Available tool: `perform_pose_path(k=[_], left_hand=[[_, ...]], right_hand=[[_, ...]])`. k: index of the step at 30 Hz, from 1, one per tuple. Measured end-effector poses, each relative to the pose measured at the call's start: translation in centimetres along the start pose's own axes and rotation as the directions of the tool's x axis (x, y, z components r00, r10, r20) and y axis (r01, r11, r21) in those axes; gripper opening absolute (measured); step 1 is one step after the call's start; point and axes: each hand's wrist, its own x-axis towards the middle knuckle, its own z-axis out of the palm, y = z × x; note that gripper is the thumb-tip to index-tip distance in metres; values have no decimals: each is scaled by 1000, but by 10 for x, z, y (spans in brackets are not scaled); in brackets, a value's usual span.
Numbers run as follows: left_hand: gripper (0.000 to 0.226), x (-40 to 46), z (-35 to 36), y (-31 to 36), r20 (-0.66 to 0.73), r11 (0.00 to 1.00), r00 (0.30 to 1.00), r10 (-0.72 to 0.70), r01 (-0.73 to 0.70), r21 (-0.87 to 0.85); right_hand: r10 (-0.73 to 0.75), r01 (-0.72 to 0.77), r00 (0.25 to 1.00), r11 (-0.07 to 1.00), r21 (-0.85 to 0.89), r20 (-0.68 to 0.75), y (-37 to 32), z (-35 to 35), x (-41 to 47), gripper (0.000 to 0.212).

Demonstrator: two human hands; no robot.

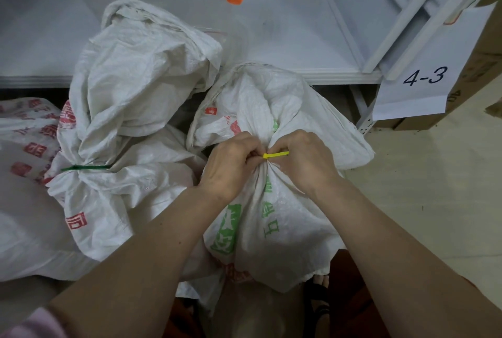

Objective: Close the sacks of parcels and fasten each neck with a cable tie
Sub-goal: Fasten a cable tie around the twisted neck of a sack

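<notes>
Yellow tie (pixel 275 154) going round sack (pixel 271 215) neck | L hand (pixel 231 163) + R hand (pixel 304 161) both pinching it | next: pulling tight

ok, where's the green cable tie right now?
Head view, left of centre: the green cable tie cinches the neck of the red-printed sack, left of both hands working the yellow tie.

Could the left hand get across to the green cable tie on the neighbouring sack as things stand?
Probably yes. The green cable tie lies exposed on the tied sack, with nothing between it and the left hand. But that hand first has to release its grip at the yellow cable tie.
</notes>
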Motion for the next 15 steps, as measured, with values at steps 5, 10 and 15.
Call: perform_pose_path(k=[5,10,15], left_hand=[[10,2,-2,0,-24,1000,1000,18,-17,14],[11,0,-4,1,-8,1000,1000,22,-23,-12],[14,-1,-5,-5,20,997,999,-25,27,-68]], right_hand=[[-179,165,983,952,-258,-31,-2,0,1,14],[-338,325,941,911,-252,-6,6,-6,11,9],[-411,418,908,890,-181,77,15,-12,16,20]])
